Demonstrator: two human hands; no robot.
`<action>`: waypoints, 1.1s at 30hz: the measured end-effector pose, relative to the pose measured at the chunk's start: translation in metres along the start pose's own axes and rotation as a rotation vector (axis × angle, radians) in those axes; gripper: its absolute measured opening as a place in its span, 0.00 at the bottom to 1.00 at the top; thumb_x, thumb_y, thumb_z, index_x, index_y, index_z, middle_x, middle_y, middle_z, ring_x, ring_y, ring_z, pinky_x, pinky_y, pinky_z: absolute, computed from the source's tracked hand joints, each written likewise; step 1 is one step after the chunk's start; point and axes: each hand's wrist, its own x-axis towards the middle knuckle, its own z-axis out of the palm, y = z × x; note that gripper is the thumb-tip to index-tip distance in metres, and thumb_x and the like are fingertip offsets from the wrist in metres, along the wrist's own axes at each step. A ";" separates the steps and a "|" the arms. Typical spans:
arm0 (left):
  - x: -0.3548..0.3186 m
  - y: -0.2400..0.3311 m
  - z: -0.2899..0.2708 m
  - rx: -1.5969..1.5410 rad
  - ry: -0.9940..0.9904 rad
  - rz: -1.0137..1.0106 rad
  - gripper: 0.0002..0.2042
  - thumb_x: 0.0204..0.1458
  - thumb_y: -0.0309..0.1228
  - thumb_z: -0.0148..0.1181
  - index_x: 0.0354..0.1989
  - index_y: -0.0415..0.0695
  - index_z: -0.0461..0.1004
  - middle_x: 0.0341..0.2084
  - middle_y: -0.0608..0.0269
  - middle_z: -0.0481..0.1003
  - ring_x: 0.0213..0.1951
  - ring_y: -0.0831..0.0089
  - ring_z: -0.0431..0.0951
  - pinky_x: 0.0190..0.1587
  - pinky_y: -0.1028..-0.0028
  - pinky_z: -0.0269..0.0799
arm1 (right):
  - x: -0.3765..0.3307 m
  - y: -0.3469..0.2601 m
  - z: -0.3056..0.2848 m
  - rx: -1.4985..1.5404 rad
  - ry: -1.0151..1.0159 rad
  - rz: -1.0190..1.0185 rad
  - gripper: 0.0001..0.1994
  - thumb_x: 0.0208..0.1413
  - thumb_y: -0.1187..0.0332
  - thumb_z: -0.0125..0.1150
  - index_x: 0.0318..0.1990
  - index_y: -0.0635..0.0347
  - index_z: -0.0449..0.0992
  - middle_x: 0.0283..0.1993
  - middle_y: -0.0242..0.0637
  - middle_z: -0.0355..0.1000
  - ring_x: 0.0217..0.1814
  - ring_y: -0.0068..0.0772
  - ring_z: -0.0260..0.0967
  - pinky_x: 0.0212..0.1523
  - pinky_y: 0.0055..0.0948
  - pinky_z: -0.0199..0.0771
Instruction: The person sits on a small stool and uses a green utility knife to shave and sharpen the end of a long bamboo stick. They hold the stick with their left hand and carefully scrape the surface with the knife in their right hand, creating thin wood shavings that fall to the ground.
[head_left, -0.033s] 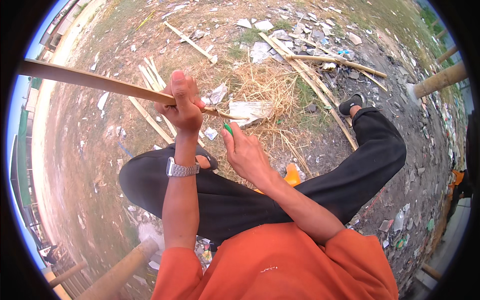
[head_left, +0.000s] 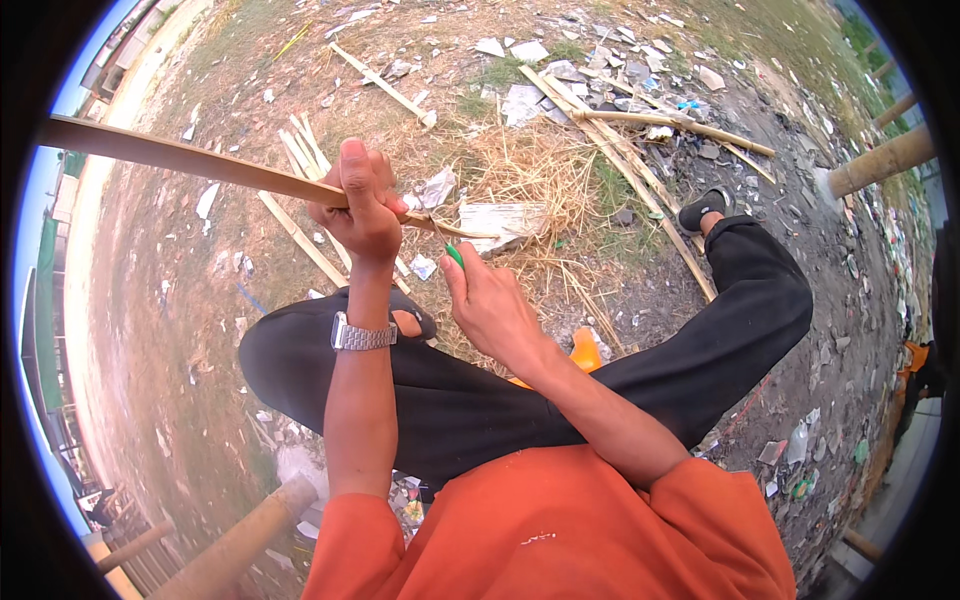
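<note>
My left hand (head_left: 365,205) is closed around a long split bamboo strip (head_left: 200,165), thumb pointing up. The strip runs from the far left edge, through this hand, to its end just above my right hand. My right hand (head_left: 495,310) grips a green-handled knife (head_left: 455,255). Most of its handle is hidden in the fist. A thin blade rises from it and meets the strip just right of my left fingers. Beneath the strip's end lies a pale, flat block (head_left: 500,222) on the ground.
Straw-like shavings (head_left: 520,170) surround the block. Bamboo lengths (head_left: 640,190) lie at the far right, with more strips (head_left: 295,235) by my left knee. An orange object (head_left: 585,350) sits between my legs. Thick bamboo posts (head_left: 885,160) stand on either side.
Both hands have shifted very slightly to the left; the strip and the knife stay held as before.
</note>
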 end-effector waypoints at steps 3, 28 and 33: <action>0.002 0.002 -0.002 -0.032 -0.025 -0.011 0.22 0.62 0.29 0.42 0.11 0.45 0.55 0.04 0.69 0.56 0.07 0.84 0.54 0.12 0.80 0.46 | -0.002 0.003 0.003 -0.014 0.015 -0.040 0.11 0.64 0.63 0.43 0.38 0.64 0.63 0.16 0.56 0.65 0.22 0.65 0.65 0.24 0.55 0.62; -0.004 0.002 0.004 0.002 0.048 -0.024 0.19 0.60 0.30 0.45 0.15 0.40 0.61 0.07 0.72 0.58 0.08 0.86 0.56 0.10 0.83 0.48 | 0.001 0.045 0.016 -0.077 0.012 0.059 0.13 0.64 0.61 0.41 0.39 0.63 0.62 0.19 0.61 0.66 0.25 0.69 0.65 0.27 0.57 0.64; -0.002 0.010 0.008 0.081 0.026 -0.025 0.20 0.60 0.30 0.45 0.14 0.41 0.60 0.07 0.71 0.57 0.08 0.86 0.55 0.10 0.82 0.48 | -0.005 -0.016 -0.001 0.103 -0.029 0.030 0.15 0.64 0.59 0.40 0.41 0.65 0.64 0.24 0.61 0.70 0.31 0.66 0.69 0.33 0.56 0.64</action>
